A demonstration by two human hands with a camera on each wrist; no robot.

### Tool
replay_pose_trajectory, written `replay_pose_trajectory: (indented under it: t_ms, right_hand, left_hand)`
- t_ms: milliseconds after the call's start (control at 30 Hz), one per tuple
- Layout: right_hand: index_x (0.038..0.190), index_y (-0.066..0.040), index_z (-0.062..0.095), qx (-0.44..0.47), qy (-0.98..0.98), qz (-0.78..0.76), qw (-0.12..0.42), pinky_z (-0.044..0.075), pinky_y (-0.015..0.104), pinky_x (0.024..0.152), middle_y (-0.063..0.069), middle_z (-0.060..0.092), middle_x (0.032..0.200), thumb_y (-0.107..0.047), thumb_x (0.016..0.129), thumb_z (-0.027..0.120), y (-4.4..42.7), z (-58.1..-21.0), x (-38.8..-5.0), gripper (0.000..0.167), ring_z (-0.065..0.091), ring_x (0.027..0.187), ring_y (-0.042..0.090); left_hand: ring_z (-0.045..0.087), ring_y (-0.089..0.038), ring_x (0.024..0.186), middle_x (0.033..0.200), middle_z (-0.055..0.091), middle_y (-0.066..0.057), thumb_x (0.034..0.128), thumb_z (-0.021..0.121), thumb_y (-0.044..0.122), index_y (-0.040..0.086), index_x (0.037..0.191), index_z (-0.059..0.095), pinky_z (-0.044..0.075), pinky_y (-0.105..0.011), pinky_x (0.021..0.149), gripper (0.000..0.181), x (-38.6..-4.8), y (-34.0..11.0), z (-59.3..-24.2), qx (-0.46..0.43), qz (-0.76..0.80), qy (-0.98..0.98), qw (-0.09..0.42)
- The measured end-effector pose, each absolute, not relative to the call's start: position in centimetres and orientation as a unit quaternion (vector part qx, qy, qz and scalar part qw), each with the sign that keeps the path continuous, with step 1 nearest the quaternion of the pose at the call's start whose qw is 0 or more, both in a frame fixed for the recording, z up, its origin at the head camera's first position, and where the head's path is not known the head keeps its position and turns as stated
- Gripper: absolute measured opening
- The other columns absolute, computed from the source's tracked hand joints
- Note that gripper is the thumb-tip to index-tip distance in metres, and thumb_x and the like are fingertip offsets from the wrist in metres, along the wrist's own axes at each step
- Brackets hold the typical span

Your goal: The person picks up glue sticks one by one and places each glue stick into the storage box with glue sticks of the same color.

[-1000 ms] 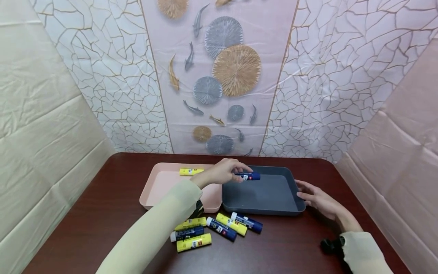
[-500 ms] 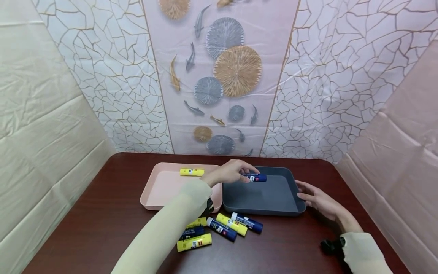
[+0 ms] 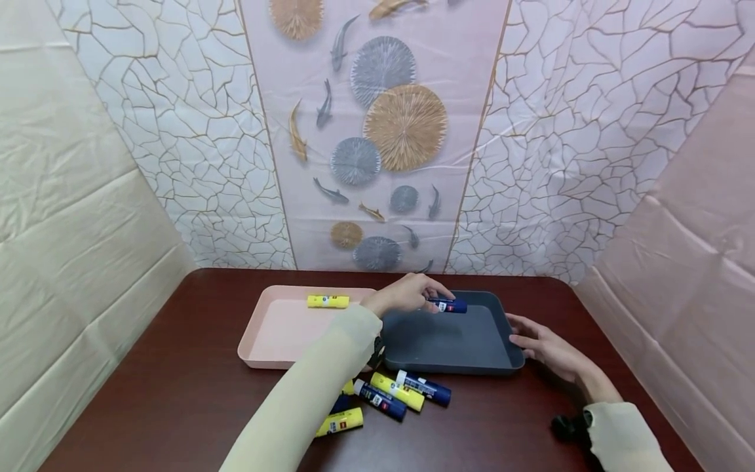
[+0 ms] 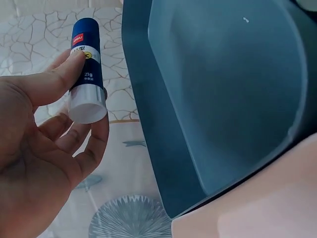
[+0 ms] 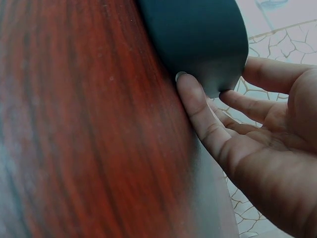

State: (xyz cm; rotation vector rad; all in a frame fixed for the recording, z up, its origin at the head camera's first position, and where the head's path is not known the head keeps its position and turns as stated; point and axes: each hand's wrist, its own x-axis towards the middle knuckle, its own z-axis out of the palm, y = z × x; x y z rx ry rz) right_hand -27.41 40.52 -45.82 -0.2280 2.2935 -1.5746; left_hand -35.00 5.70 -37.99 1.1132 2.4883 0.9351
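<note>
Thumb and fingers of the left hand (image 3: 407,294) (image 4: 44,129) pinch a blue glue stick (image 3: 454,306) (image 4: 88,64) with a white cap. They hold it above the back of the dark tray (image 3: 454,344) (image 4: 223,94) (image 5: 198,39). At that tray's right side, the right hand (image 3: 551,351) (image 5: 262,134) touches the wall with thumb and fingertips, its fingers mostly extended. Left of the dark tray stands a pink tray (image 3: 280,331) (image 4: 270,198), with a yellow glue stick (image 3: 328,301) lying near its back edge.
Several glue sticks lie on the table in front of the trays, among them a blue one (image 3: 425,388), a yellow one (image 3: 398,391) and another yellow one (image 3: 342,422). The left forearm partly covers some. A patterned cloth (image 3: 366,131) hangs behind the table.
The left hand has moved rightward with the blue glue stick, further over the dark tray. The right hand keeps its place at the tray's side.
</note>
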Motion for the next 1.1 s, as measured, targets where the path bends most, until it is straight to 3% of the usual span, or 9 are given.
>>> replay_pose_trajectory:
  t_ms: [133, 400, 933, 1100]
  right_hand:
    - [0.166, -0.004, 0.018, -0.076, 0.811, -0.553, 0.174, 0.053, 0.029, 0.097, 0.030, 0.020, 0.165, -0.024, 0.108, 0.058, 40.5, -45.6, -27.3, 0.073, 0.042, 0.138, 0.043]
    - [0.165, -0.003, 0.019, -0.073, 0.816, -0.547, 0.172, 0.053, 0.028, 0.096, 0.029, 0.035, 0.152, -0.025, 0.108, 0.058, 40.5, -45.7, -27.4, 0.073, 0.049, 0.132, 0.039]
    - [0.165, -0.003, 0.018, -0.068, 0.820, -0.543, 0.166, 0.053, 0.027, 0.093, 0.027, 0.038, 0.146, -0.024, 0.108, 0.058, 40.6, -45.4, -27.4, 0.073, 0.053, 0.128, 0.036]
    - [0.165, -0.003, 0.018, -0.072, 0.819, -0.543, 0.170, 0.053, 0.027, 0.094, 0.027, 0.038, 0.147, -0.024, 0.108, 0.058, 40.4, -45.5, -27.4, 0.073, 0.051, 0.130, 0.037]
  left_hand:
    - [0.062, -0.015, 0.120, 0.130, 0.068, -0.004, 0.0995, 0.072, 0.014, 0.025, 0.133, 0.073, 0.055, -0.026, 0.087, 0.036, -35.3, 5.8, -38.1, 0.375, 0.332, 0.855, 0.135]
    - [0.061, -0.015, 0.119, 0.129, 0.068, -0.005, 0.1003, 0.070, 0.009, 0.024, 0.132, 0.073, 0.054, -0.026, 0.079, 0.036, -36.2, 6.4, -38.6, 0.365, 0.325, 0.859, 0.149]
    - [0.062, -0.018, 0.125, 0.136, 0.067, -0.007, 0.1007, 0.070, 0.011, 0.024, 0.135, 0.072, 0.055, -0.026, 0.084, 0.036, -37.1, 7.3, -40.0, 0.345, 0.272, 0.882, 0.174]
    - [0.066, -0.014, 0.109, 0.123, 0.071, -0.004, 0.1000, 0.071, 0.011, 0.022, 0.133, 0.073, 0.052, -0.023, 0.078, 0.035, -37.1, 7.1, -40.5, 0.343, 0.252, 0.884, 0.191]
